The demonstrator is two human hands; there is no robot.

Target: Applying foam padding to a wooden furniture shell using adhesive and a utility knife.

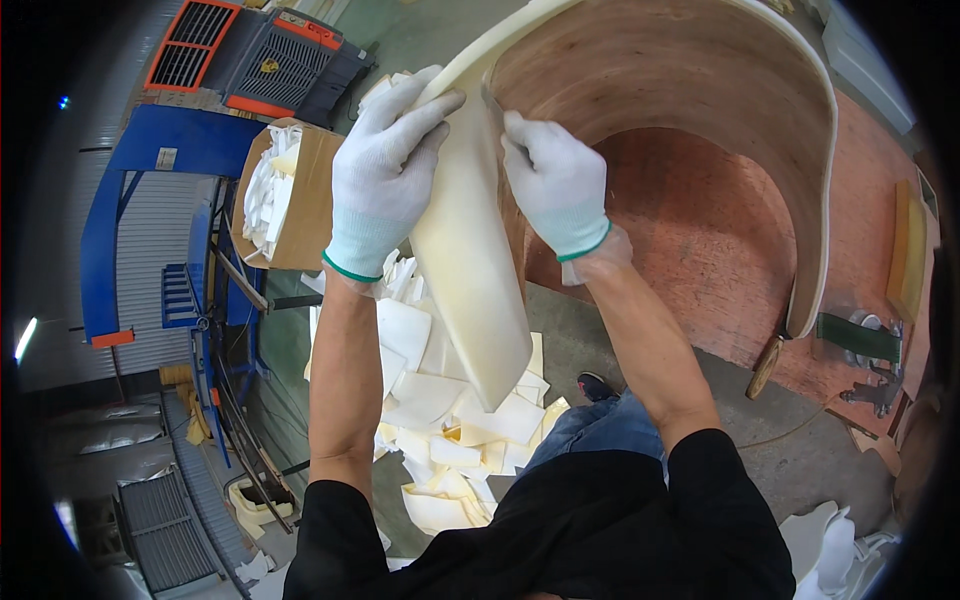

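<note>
A cream foam sheet [468, 270] covers the outside of a curved plywood shell [640, 70] that stands in front of me. Its loose lower end hangs down to a point. My left hand [385, 165], in a white knit glove, is closed around the upper edge of the foam, thumb on one side and fingers over the other. On the shell's inner side, near that same edge, is my right hand [555, 180], also gloved. Its fingers are curled in a pinch, and whatever lies between them is hidden.
Foam offcuts [430, 400] lie piled on the floor below. A cardboard box [310, 200] of white scraps stands left, beside a blue metal frame [190, 135]. On the reddish worktable [690, 260] are a wood-handled tool [767, 368], a spray gun [875, 390] and a yellow block [907, 250].
</note>
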